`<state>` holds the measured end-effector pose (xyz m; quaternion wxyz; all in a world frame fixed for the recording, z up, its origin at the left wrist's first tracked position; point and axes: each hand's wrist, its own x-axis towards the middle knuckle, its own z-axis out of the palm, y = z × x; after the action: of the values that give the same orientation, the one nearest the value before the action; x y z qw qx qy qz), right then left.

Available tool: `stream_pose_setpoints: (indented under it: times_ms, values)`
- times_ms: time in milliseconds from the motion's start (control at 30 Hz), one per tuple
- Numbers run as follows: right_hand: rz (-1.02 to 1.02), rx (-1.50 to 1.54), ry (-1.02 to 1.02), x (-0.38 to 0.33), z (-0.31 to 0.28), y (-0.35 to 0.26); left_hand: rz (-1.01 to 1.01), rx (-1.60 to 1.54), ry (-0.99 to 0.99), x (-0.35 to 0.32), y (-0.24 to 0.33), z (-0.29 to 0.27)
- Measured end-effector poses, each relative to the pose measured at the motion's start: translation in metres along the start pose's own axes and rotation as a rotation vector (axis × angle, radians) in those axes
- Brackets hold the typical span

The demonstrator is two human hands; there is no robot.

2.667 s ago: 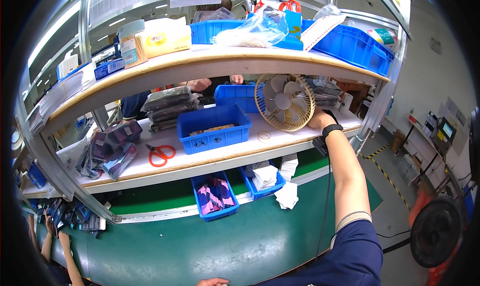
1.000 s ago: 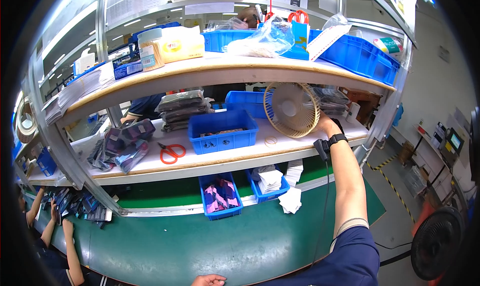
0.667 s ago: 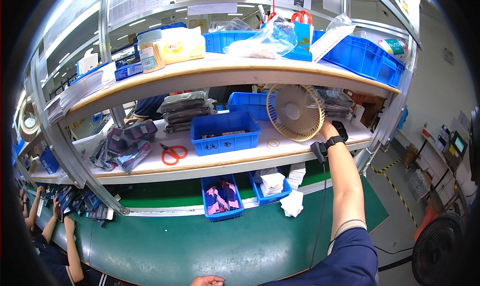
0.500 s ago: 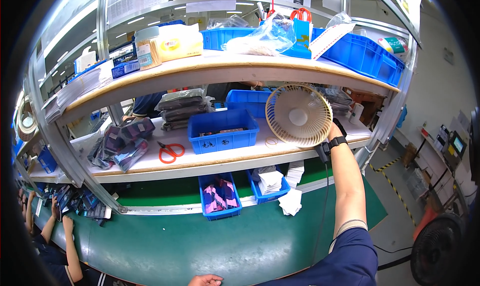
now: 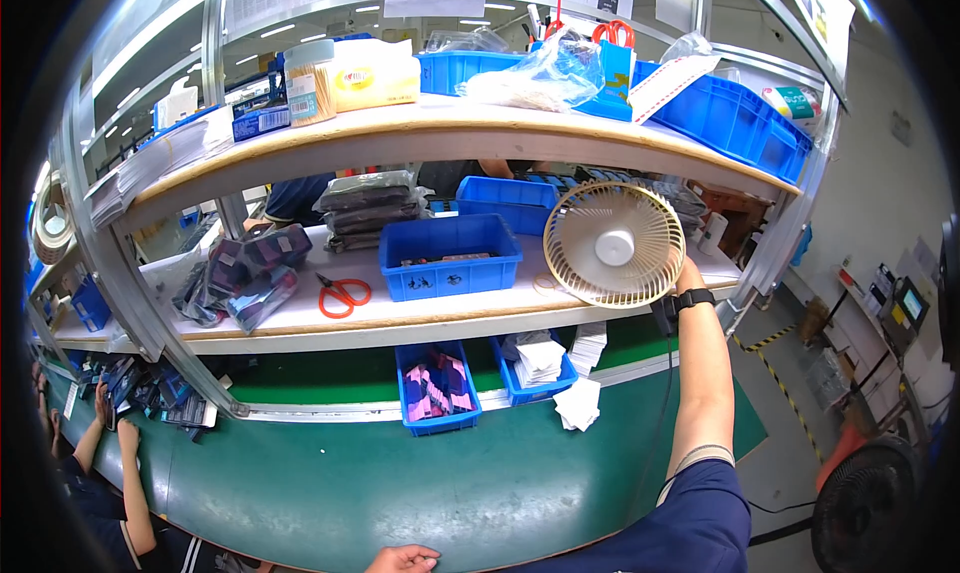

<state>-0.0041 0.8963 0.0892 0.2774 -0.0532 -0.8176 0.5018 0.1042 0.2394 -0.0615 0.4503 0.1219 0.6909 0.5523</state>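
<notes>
A cream-coloured fan [image 5: 614, 246] with a round slatted grille stands at the right end of the middle shelf, tilted. My right hand [image 5: 690, 276] reaches up to its right side and grips it from behind; the fingers are mostly hidden by the grille. A dark band circles that wrist, and a black cable hangs below the fan. At the lower edge of the view, my left hand [image 5: 405, 559] lies by the near edge of the green table [image 5: 330, 483], partly cut off. Its visible fingers are loosely stretched, with nothing seen in them.
The middle shelf bears a blue bin [image 5: 450, 281], red-handled scissors [image 5: 343, 298] and bagged parts [image 5: 245, 278]. Below are a bin of pink and dark pieces [image 5: 437, 393] and one with white cards [image 5: 538, 365]. Other people's arms [image 5: 130, 473] work at left. A black fan [image 5: 868, 503] stands at right.
The cream fan has shifted right and slightly down with my right hand, and its grille faces a little differently. My left hand has hardly moved. The view has shifted slightly.
</notes>
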Motion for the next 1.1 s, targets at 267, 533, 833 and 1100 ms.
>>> stream_pose_setpoints:
  times_ms: [267,533,833,1100]
  values:
    - [-0.065,-0.100,0.085,0.028,0.016,0.003,0.033,0.003,-0.015,0.001,-0.001,-0.003]
    - [-0.164,-0.357,0.214,0.044,0.004,0.016,0.048,0.005,-0.026,0.007,0.000,-0.003]
    - [-0.283,-0.578,0.239,-0.035,-0.048,0.084,0.049,0.092,0.005,0.008,-0.008,-0.008]
    - [-0.448,-0.667,0.188,0.013,-0.002,0.083,0.129,0.118,-0.010,0.004,-0.013,-0.005]
